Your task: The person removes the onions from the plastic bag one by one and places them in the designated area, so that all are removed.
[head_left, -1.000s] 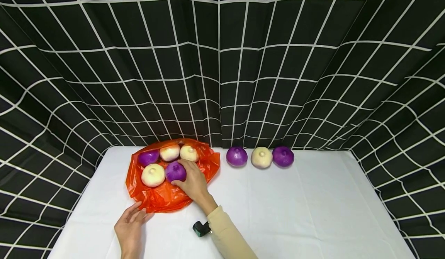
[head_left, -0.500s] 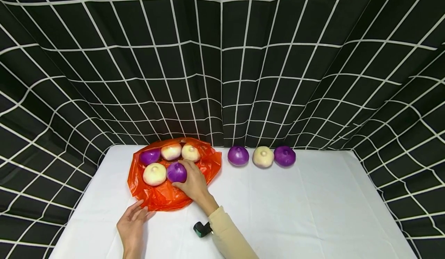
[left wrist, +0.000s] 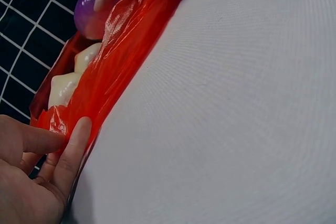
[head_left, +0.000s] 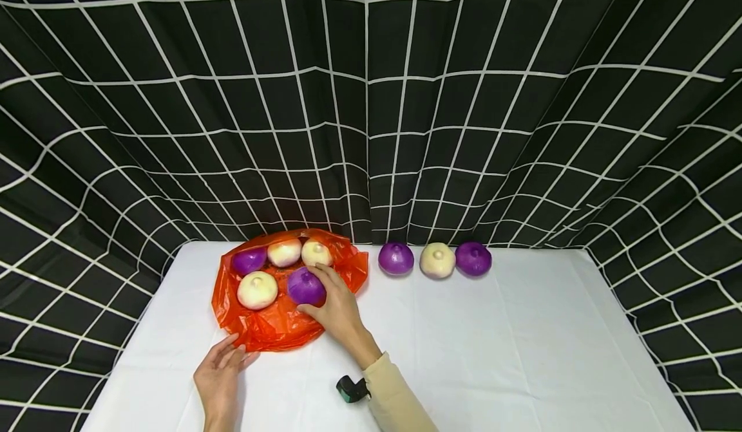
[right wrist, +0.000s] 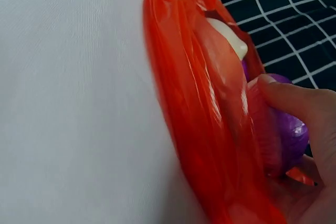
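Your right hand (head_left: 339, 309) had its thumb and fingers curled round a purple onion (head_left: 304, 287), thumb on the near side, fingertips on the far side. That onion sat within the open mouth of a red plastic bag (head_left: 272, 332), toward its right part; the right wrist view showed it partly through the red film. Couldn't tell whether it rested on the bag's bottom or was lifted.

Your left hand (head_left: 219, 377) pinched the bag's near-left edge between thumb and fingers, as the left wrist view showed.

Four more onions lay in the bag: a front cream onion (head_left: 257, 290) left of your held one, apart from it, and behind them a row of a back purple onion (head_left: 249, 261), a pinkish-cream onion (head_left: 284, 252) and a plain cream onion (head_left: 316, 252).

Right of the bag, on the white tablecloth (head_left: 522, 342), stood a purple, cream, purple line: left outer onion (head_left: 396, 259), middle onion (head_left: 437, 261), right outer onion (head_left: 473, 259). A black grid curtain (head_left: 406, 110) hung behind. Your right sleeve (head_left: 397, 390) was beige.
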